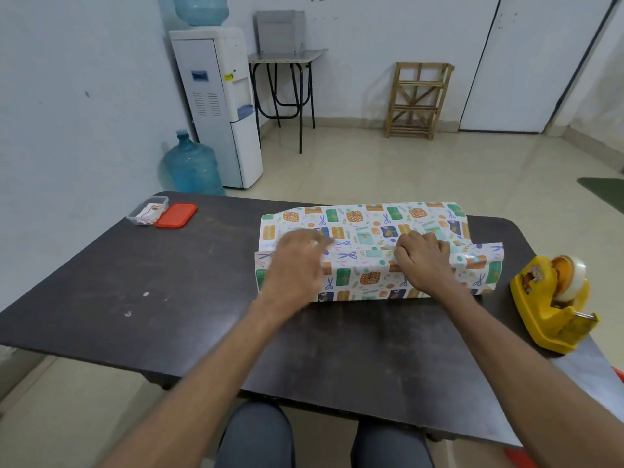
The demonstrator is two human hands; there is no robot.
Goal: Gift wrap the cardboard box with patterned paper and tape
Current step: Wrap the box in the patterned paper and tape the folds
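1. Seam risk: the patterned paper (368, 224), left of the tape dispenser (553, 305), hides the cardboard box, and its untaped overlap may spring open if a hand lifts.
2. The right hand (422, 261) curls onto the near flap's edge; the left hand (297, 265), blurred, seems to press flat.
3. The dispenser sits at the table (169, 282) edge, where a hasty reach could knock it off. Bare tabletop lies far to its left.

Far beyond the left hand (297, 265), a white water dispenser (219, 106) stands against pale walls (84, 96), a blue bottle (192, 167) on the tiled floor (371, 163) beside it (a second bottle (200, 8) sits on top). Beyond the right hand (422, 261), a wooden rack (418, 99) stands near a white door (523, 62); a small black-legged table (287, 57) stands between.
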